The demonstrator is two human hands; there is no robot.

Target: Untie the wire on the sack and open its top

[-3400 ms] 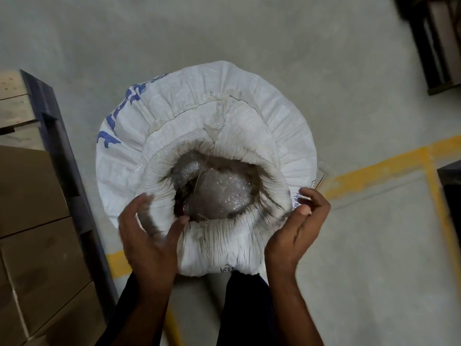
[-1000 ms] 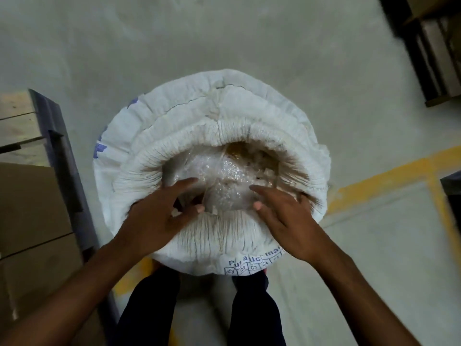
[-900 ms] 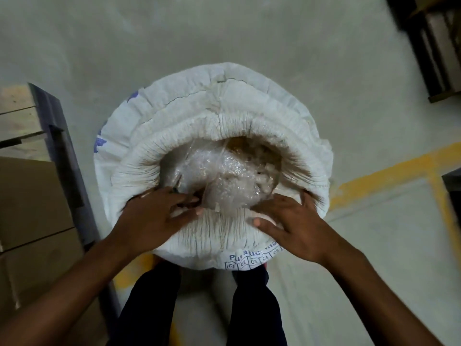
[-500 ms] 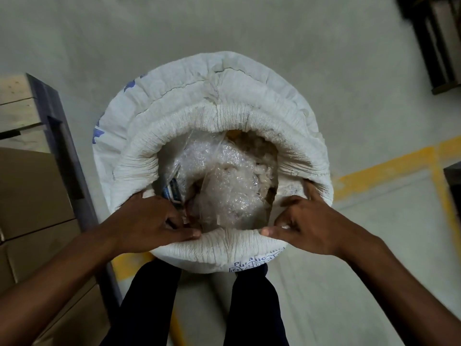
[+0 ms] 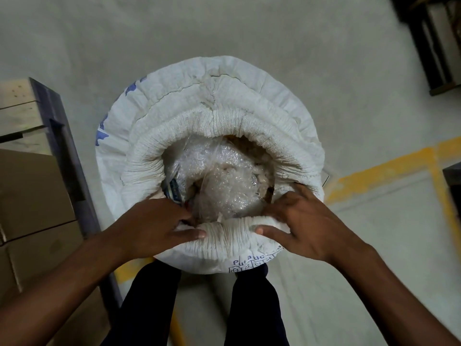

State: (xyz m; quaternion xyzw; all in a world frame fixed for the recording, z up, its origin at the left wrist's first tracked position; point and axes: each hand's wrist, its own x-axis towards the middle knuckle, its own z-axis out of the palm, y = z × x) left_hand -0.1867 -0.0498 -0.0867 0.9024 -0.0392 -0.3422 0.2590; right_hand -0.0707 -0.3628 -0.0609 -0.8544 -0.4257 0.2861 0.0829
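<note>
A white woven sack (image 5: 189, 101) with blue print stands upright on the floor between my legs. Its top is rolled down into a thick pleated rim (image 5: 224, 121) and the mouth gapes wide. Inside lies a clear plastic liner (image 5: 219, 181) full of pale material. My left hand (image 5: 154, 226) grips the near rim at its left, fingers inside the mouth and thumb across the outside. My right hand (image 5: 299, 223) grips the near rim at its right in the same way. A thin wire (image 5: 326, 180) pokes out at the sack's right edge.
A wooden pallet with a dark blue frame (image 5: 62, 136) and stacked cardboard boxes (image 5: 32, 196) stand close on the left. Yellow floor lines (image 5: 384, 171) run at the right. Dark shelving (image 5: 434, 46) fills the upper right corner. Grey concrete floor surrounds the sack.
Both hands have slid from the liner onto the near rim and pulled it toward me and down. The mouth is wider and more of the liner shows.
</note>
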